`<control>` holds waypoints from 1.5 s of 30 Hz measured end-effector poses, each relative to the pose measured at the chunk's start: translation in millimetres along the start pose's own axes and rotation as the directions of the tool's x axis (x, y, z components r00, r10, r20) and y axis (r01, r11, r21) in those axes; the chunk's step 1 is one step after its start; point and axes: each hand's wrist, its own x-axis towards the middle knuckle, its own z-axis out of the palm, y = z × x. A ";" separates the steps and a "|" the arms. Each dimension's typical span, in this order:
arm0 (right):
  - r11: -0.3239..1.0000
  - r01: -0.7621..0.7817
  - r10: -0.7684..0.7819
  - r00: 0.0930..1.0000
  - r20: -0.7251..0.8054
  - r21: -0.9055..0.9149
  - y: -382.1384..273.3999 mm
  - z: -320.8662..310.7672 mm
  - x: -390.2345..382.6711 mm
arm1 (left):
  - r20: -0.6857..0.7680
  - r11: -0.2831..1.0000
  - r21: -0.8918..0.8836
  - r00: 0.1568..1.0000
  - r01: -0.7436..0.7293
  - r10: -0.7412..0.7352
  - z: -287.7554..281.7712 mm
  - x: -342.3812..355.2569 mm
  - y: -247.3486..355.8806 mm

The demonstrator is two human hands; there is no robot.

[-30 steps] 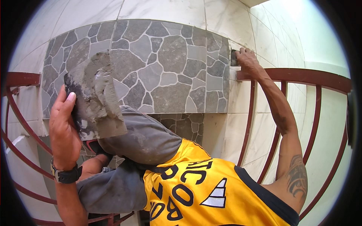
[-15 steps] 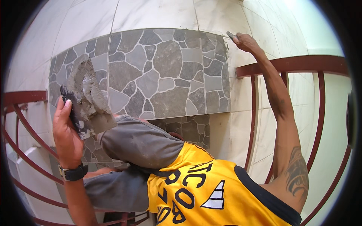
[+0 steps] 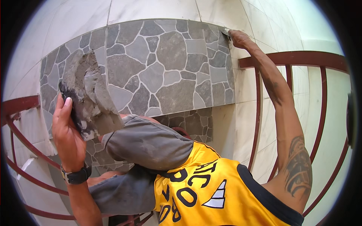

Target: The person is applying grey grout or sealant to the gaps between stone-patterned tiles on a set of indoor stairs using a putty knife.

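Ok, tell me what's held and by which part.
The left hand holds a dark board bearing grey paste, by its left edge; the right hand, a small tool, its gripped part hidden.

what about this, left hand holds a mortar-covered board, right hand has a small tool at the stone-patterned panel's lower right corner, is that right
Wrong corner: the head view shows the right hand with the small tool at the upper right corner of the stone-patterned panel. The left hand does hold the mortar-covered board.

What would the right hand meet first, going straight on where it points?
Likely the stone-patterned tiling, at its upper right corner, past the small tool in this hand, or the pale tile above; depth is unclear.
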 end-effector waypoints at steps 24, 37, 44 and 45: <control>0.698 -0.566 0.499 0.824 0.270 0.439 -65.0 -74.4 -120.3 | 0.663 0.996 0.053 0.744 0.065 -0.084 64.2 73.0 -5.7; 0.124 -0.525 0.465 0.780 0.419 0.842 -123.8 -60.5 -208.8 | 0.589 0.994 0.099 0.801 0.056 -0.104 64.3 96.1 -29.6; -0.596 0.121 0.569 0.761 0.312 0.794 -132.3 -7.6 -284.3 | 0.610 0.987 0.158 0.783 0.030 -0.122 61.0 98.8 -19.8; -0.632 0.167 0.565 0.767 0.303 0.757 -132.7 -3.4 -290.3 | 0.629 0.981 0.192 0.765 0.015 -0.135 60.1 99.6 -18.4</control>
